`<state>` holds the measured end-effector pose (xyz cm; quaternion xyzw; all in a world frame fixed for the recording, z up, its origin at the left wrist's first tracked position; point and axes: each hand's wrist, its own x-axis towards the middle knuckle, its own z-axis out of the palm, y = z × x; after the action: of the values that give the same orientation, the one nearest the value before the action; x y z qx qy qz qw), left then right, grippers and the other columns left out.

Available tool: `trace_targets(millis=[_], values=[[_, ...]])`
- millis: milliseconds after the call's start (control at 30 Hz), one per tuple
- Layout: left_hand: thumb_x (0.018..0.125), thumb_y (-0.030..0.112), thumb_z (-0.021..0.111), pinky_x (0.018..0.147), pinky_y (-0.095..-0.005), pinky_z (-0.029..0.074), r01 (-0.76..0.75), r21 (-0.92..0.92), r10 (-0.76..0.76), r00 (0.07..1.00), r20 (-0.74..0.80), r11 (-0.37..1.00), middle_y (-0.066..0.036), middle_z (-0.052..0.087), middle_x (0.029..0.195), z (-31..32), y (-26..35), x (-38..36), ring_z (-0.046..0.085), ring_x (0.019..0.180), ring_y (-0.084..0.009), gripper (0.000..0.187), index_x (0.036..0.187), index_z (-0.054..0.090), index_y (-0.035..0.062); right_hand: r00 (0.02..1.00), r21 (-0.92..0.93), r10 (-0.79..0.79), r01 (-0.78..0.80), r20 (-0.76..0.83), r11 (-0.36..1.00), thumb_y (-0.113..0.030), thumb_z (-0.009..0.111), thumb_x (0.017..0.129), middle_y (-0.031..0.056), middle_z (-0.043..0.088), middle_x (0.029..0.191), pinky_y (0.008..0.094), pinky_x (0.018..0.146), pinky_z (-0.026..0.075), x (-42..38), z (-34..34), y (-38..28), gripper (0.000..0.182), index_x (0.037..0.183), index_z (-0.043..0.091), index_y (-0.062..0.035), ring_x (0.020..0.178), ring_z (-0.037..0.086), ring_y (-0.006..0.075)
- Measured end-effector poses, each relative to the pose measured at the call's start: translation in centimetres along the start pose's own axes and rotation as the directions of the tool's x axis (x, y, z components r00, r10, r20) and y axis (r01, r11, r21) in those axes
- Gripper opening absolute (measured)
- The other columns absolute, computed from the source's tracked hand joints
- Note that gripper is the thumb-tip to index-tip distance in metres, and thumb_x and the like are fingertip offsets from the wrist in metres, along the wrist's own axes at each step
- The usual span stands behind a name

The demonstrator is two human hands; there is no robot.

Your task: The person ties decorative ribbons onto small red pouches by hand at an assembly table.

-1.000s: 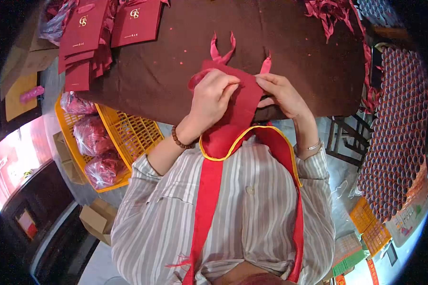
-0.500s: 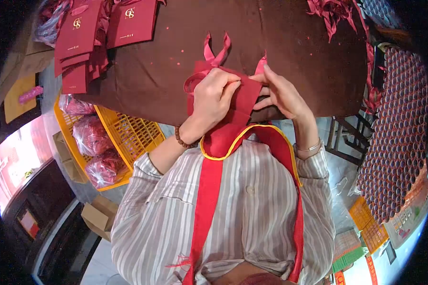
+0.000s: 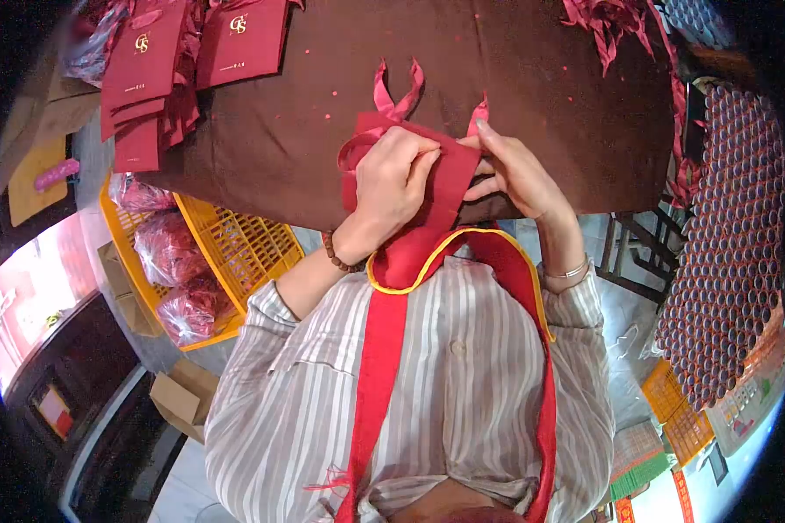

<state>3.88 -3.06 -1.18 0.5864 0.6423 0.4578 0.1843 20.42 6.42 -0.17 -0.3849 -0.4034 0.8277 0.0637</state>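
A flat dark red paper bag (image 3: 453, 174) with pink-red ribbon handles (image 3: 398, 91) lies at the near edge of the brown-covered table (image 3: 541, 96). My left hand (image 3: 392, 179), with a bead bracelet on its wrist, presses down and grips the bag's left part beside a ribbon loop. My right hand (image 3: 515, 174), which wears a thin bracelet, pinches the bag's right edge near the other ribbon end, its forefinger stretched out. The bag's lower part hangs over the table edge toward my red apron.
Finished red bags with gold logos (image 3: 148, 61) are stacked at the table's far left. Loose ribbons (image 3: 610, 22) lie at the far right. A yellow crate (image 3: 244, 248) with bagged red goods stands on the left, a rack of tubes (image 3: 728, 218) on the right, and a cardboard box (image 3: 179, 397) on the floor.
Both hands and the bag have shifted slightly up and left on the table. The fingers of my right hand have spread out along the bag's edge.
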Motion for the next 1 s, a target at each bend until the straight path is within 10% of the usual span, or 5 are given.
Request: trace_targets(millis=[233, 367, 467, 900, 1000], values=[[0.076, 0.010, 0.063, 0.060, -0.0380, 0.040, -0.191, 0.271, 0.192, 0.981, 0.020, 0.943, -0.009, 0.056, 0.080, 0.2, 0.0, -0.4, 0.055, 0.073, -0.0275, 0.007, 0.080, 0.058, 0.0070, 0.998, -0.081, -0.041, 0.037, -0.055, 0.996, -0.039, 0.045, 0.094, 0.0075, 0.062, 0.099, 0.0265, 0.063, 0.055, -0.7, 1.3, -0.6, 0.045, 0.112, 0.056, 0.0002, 0.086, 0.062, 0.0132], [0.081, 0.008, 0.052, 0.079, -0.0421, 0.046, -0.177, 0.223, 0.172, 0.984, 0.043, 0.959, -0.020, 0.053, 0.114, 0.4, 0.3, -0.5, 0.055, 0.095, -0.0363, 0.013, 0.091, 0.058, 0.0018, 0.999, -0.194, 0.006, -0.015, -0.050, 0.981, -0.024, 0.058, 0.087, 0.0066, 0.062, 0.094, 0.0253, 0.062, 0.053, -1.1, 1.5, -0.5, 0.031, 0.110, 0.057, -0.0020, 0.072, 0.062, 0.0120], [0.087, 0.011, 0.046, 0.077, -0.0423, 0.047, -0.053, 0.180, 0.014, 0.977, 0.212, 0.982, -0.022, 0.058, 0.104, -0.2, 1.3, -0.4, 0.057, 0.091, -0.0386, 0.018, 0.094, 0.059, 0.0006, 0.989, -0.453, -0.124, 0.077, -0.075, 0.888, -0.021, 0.058, 0.087, 0.0052, 0.062, 0.089, 0.0274, 0.058, 0.050, -1.7, 2.5, -0.6, 0.025, 0.103, 0.060, -0.0010, 0.064, 0.059, 0.0114], [0.075, 0.010, 0.061, 0.061, -0.0401, 0.045, -0.220, 0.280, 0.216, 0.975, 0.045, 0.935, -0.013, 0.055, 0.086, 2.0, -2.0, -0.8, 0.055, 0.074, -0.0309, 0.014, 0.083, 0.051, 0.0059, 0.930, -0.572, -0.325, 0.174, -0.171, 0.801, -0.022, 0.056, 0.087, 0.0137, 0.064, 0.085, 0.0309, 0.057, 0.049, 1.3, 1.2, 3.3, 0.032, 0.114, 0.057, -0.0039, 0.062, 0.061, 0.0158], [0.072, 0.006, 0.063, 0.061, -0.0403, 0.045, -0.270, 0.269, 0.270, 0.962, 0.038, 0.925, -0.013, 0.054, 0.085, 1.9, -1.4, -0.3, 0.054, 0.075, -0.0313, 0.018, 0.084, 0.049, 0.0051, 0.921, -0.681, -0.349, 0.145, -0.172, 0.717, -0.024, 0.055, 0.086, 0.0175, 0.065, 0.091, 0.0392, 0.067, 0.050, 0.4, 1.4, 2.3, 0.029, 0.109, 0.059, -0.0058, 0.075, 0.064, 0.0286]])
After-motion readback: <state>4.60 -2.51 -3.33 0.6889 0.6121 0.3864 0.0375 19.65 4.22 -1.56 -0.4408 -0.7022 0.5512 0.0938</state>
